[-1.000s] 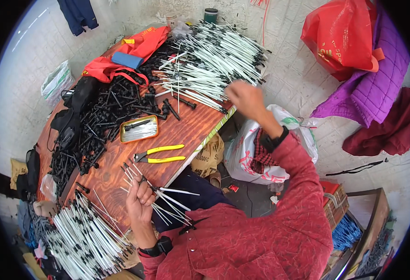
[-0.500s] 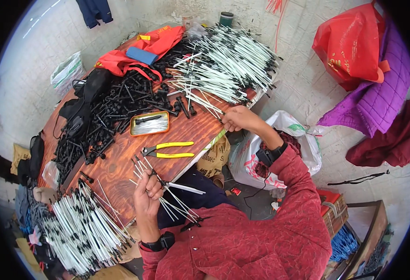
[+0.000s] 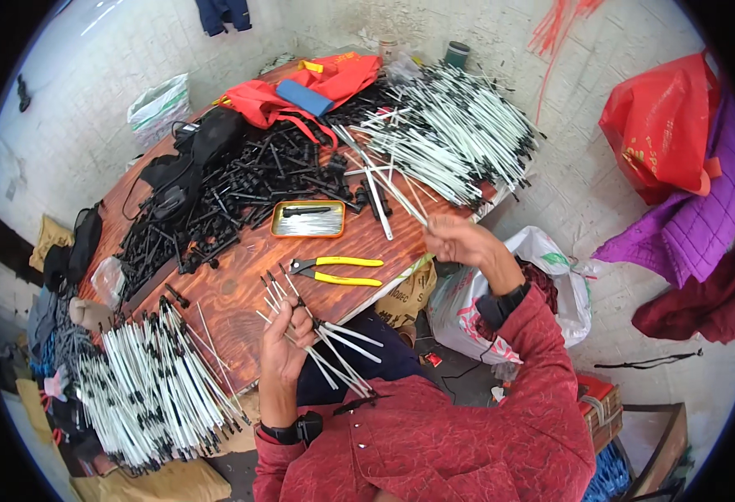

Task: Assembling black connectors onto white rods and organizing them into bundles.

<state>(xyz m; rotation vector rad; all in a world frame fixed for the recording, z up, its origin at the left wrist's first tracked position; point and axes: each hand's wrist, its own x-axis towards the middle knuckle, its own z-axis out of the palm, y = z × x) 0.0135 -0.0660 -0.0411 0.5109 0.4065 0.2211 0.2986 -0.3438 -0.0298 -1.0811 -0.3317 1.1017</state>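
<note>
My left hand is closed round a small bunch of thin white rods with black ends, held over the table's near edge. The rods fan out on both sides of the fist. At the right table edge my right hand pinches the near ends of a few white rods, which slant back toward a large heap of similar rods. One thicker white rod lies loose beside them. Between the hands, pliers with yellow handles rest on the wooden table.
Black plastic parts are heaped across the table's middle, beside a shallow tin of fine white pieces. A second rod heap lies at left. Red cloth lies at the back. A white plastic bag stands below my right arm.
The view has swung, so most things sit farther right. My right hand has drawn the rods slightly toward me, and a thicker rod beside them now sticks out from the heap. My left hand keeps its bunch.
</note>
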